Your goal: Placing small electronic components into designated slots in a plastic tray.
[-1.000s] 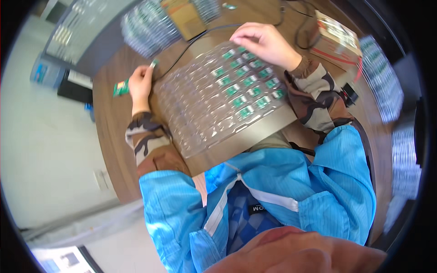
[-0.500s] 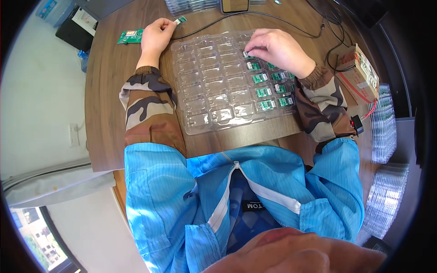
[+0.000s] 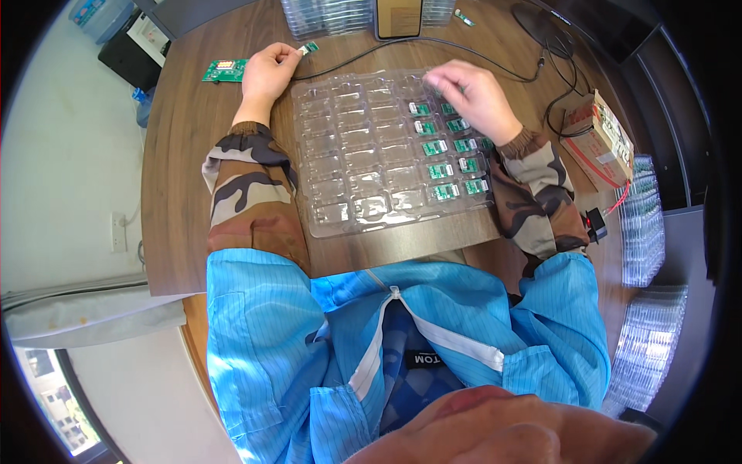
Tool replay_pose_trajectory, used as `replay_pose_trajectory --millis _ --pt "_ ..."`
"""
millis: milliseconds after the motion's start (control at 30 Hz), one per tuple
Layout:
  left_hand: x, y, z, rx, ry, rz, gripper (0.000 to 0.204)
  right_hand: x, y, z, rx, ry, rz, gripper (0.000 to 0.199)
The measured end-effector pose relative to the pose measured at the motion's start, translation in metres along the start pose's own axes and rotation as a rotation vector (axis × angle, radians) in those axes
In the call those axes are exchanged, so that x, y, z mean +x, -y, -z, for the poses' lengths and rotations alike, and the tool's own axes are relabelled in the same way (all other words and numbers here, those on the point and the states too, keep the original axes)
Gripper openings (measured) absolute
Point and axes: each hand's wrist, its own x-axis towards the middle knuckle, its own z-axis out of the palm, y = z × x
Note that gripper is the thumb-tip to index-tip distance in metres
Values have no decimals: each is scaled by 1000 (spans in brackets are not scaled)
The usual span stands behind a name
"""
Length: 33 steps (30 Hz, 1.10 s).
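Observation:
My left hand (image 3: 267, 73) pinches a small green circuit board (image 3: 310, 48) between thumb and fingertips, beyond the far left corner of a clear plastic tray (image 3: 328, 226). A larger green circuit board (image 3: 224, 70) lies on the table just left of that hand. Above the far right part of the tray hovers my right hand (image 3: 475, 100), thumb apart from the fingers, nothing visible in them. Small green boards with silvery connectors fill pockets on the tray's right side; one such board (image 3: 418, 110) sits just below the right fingertips. The right hand hides some pockets.
Stacked clear trays (image 3: 328, 17) stand at the far edge beside a dark-framed brown panel (image 3: 398, 19). A black cable (image 3: 464, 48) runs behind the tray. To the right are a cardboard box (image 3: 599, 143), a monitor base (image 3: 541, 25) and more tray stacks (image 3: 643, 224).
My right hand has let go of a small circuit board, which now sits in a tray pocket, and has lifted off it. My left hand keeps its board. The whole view has shifted slightly.

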Motion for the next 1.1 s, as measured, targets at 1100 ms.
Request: replay_pose_trajectory --millis 1100 --pt "-6 5 -8 -27 -16 -1 23 -8 -30 -2 1094 -253 -600 47"
